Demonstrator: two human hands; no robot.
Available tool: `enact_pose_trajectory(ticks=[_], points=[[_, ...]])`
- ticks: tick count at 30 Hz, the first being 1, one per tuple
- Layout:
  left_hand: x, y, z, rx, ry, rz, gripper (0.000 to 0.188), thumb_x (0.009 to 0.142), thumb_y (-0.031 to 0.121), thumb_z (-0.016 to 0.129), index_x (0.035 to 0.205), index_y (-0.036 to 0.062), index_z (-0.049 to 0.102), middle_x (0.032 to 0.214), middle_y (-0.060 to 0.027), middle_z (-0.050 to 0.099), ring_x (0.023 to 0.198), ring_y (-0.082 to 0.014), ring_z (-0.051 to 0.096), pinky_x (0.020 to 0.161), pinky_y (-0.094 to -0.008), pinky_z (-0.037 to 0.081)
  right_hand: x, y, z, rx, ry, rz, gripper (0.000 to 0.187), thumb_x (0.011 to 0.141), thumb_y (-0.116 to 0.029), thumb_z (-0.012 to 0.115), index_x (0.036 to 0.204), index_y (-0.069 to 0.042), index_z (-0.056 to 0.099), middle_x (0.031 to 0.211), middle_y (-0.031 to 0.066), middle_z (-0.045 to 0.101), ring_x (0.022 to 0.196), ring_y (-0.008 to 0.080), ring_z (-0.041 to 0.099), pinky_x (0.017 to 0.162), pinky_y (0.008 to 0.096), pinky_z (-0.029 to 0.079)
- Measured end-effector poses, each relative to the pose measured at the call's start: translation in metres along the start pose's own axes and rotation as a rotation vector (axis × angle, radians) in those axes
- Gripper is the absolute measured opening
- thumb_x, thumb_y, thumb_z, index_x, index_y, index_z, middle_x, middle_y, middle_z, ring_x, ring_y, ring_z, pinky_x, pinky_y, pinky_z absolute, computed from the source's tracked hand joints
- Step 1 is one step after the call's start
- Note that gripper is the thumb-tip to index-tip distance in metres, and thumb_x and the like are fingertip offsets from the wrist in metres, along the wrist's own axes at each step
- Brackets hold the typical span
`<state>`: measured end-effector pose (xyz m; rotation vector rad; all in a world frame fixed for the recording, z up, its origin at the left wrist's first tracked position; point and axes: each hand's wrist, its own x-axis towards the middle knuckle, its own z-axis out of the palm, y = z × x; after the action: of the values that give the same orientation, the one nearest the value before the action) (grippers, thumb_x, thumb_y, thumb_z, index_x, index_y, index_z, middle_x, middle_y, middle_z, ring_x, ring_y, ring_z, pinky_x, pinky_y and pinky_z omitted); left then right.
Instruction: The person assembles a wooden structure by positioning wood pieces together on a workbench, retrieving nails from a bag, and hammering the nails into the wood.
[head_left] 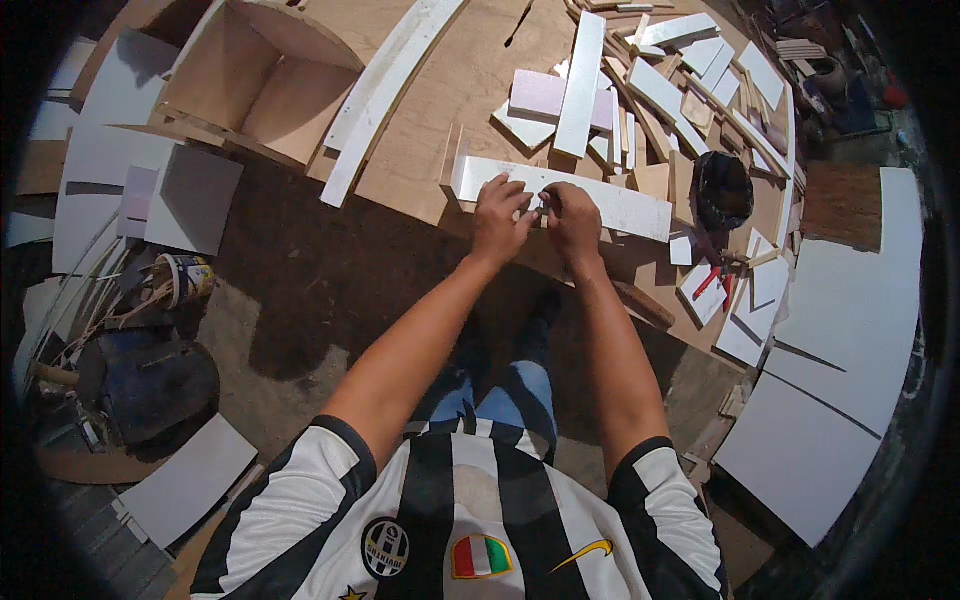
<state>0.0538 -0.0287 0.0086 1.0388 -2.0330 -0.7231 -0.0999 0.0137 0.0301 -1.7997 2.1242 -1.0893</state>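
Observation:
A long white board (630, 208) lies across the near edge of the wooden worktable, with a short upright piece (458, 165) standing at its left end. My left hand (500, 218) rests over this board, its fingers bent onto the top face and the thumb at the near edge. Close beside it, my right hand (574, 218) is closed in a pinch at the same edge. A small dark thing shows between the two hands; it is too small to name, and the right fingertips partly hide it.
Wood offcuts (660, 95) pile up at the far right, beside a black container (722, 190) and a red-handled tool (707, 284). An open wooden box (265, 85) and a long white strip (385, 95) lie far left. White panels (845, 320) stand right; a bucket (185, 278) is left.

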Motion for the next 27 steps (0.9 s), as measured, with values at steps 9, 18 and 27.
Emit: enact_pose_trajectory(ticks=[9, 18, 27], points=[[0.004, 0.001, 0.017, 0.007, 0.095, -0.041, 0.026, 0.067, 0.006, 0.078, 0.093, 0.0108, 0.077, 0.112, -0.0108, 0.068, 0.126, -0.0363, 0.053, 0.109, -0.0482, 0.041, -0.004, 0.002, 0.003, -0.079, 0.025, -0.064, 0.016, 0.077, -0.012, 0.075, 0.092, -0.012, 0.069, 0.086, 0.0078, 0.069, 0.082, 0.0293, 0.067, 0.07, 0.0414, 0.055], [0.006, -0.004, 0.023, 0.112, 0.136, 0.03, 0.021, 0.068, 0.007, 0.074, 0.089, 0.0102, 0.076, 0.109, -0.0068, 0.071, 0.125, -0.0351, 0.055, 0.108, -0.0477, 0.042, -0.006, -0.002, -0.002, 0.026, 0.033, -0.05, 0.016, 0.079, -0.01, 0.076, 0.094, -0.011, 0.072, 0.089, 0.0082, 0.071, 0.083, 0.0296, 0.068, 0.073, 0.0406, 0.054], [0.008, -0.009, 0.024, 0.074, 0.158, 0.048, 0.011, 0.073, 0.016, 0.078, 0.084, 0.0145, 0.078, 0.1, -0.0018, 0.073, 0.123, -0.0328, 0.058, 0.107, -0.0515, 0.039, -0.014, 0.004, -0.003, 0.077, 0.14, -0.04, 0.025, 0.081, -0.017, 0.077, 0.104, -0.01, 0.071, 0.095, 0.0099, 0.072, 0.09, 0.0285, 0.068, 0.074, 0.0382, 0.055]])
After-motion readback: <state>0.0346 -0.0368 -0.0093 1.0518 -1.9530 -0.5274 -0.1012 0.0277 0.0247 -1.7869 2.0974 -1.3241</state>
